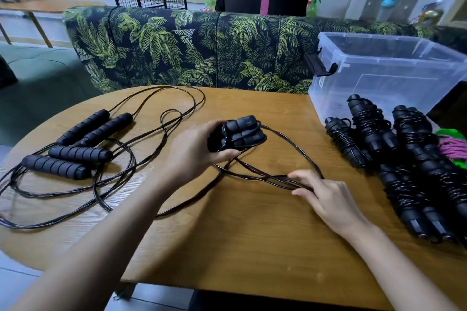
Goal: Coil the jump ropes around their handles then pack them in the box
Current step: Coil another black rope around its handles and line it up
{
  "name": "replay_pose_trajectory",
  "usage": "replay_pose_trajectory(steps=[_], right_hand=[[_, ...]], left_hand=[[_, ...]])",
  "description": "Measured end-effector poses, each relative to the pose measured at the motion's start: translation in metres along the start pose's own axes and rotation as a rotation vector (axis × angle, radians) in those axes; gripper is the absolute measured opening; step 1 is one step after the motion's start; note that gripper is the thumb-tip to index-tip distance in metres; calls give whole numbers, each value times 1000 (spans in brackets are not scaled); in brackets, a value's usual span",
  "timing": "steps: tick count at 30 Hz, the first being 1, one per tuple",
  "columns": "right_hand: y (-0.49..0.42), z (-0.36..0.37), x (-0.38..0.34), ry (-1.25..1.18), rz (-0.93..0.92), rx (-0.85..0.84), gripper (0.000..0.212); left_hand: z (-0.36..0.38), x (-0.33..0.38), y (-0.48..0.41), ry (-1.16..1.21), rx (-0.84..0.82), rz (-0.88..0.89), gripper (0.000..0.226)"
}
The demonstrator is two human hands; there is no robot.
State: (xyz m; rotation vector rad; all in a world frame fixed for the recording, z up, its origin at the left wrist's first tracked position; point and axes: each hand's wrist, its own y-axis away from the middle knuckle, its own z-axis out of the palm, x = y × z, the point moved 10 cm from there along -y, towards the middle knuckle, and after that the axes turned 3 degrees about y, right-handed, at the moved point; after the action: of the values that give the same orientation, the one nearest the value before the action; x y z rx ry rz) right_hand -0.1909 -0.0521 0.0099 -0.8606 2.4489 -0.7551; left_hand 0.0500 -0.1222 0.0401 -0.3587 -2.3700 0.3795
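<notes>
Now one rope [267, 179] is in hand at mid-table [240, 235].
Left hand [194, 151] grips its paired handles [240, 132] just above the wood; right hand [326, 197] pinches several strands. Coiled ropes [374, 139] lie right, beside the clear box [379, 70]; loose ropes [75, 139] lie left.

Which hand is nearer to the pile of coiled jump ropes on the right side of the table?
Right. The right hand pinches rope strands just left of the coiled jump ropes; the left hand grips the handles farther left, mid-table.
</notes>
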Motion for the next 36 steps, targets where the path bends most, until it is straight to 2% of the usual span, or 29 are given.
replay_pose_trajectory(steps=[5,8,14,19,24,27,32,36], right_hand=[[1,3,1,145,-81,-35,48],[3,8,7,182,-75,-46,43],[0,16,13,302,-114,-65,36],[-1,12,9,335,-155,-54,32],[-5,16,12,289,-139,-92,31],[-7,19,25,203,-64,-140,38],[-13,14,43,13,107,-114,52],[-16,25,50,-144,258,-234,34]], left_hand=[[4,1,8,-56,-11,42,89],[4,9,12,-94,-12,100,84],[7,37,20,-365,88,373,82],[9,47,29,-433,130,521,81],[6,48,31,-440,127,536,80],[0,45,30,-379,125,509,76],[-13,25,24,-140,123,382,73],[-15,20,23,-41,118,327,75]])
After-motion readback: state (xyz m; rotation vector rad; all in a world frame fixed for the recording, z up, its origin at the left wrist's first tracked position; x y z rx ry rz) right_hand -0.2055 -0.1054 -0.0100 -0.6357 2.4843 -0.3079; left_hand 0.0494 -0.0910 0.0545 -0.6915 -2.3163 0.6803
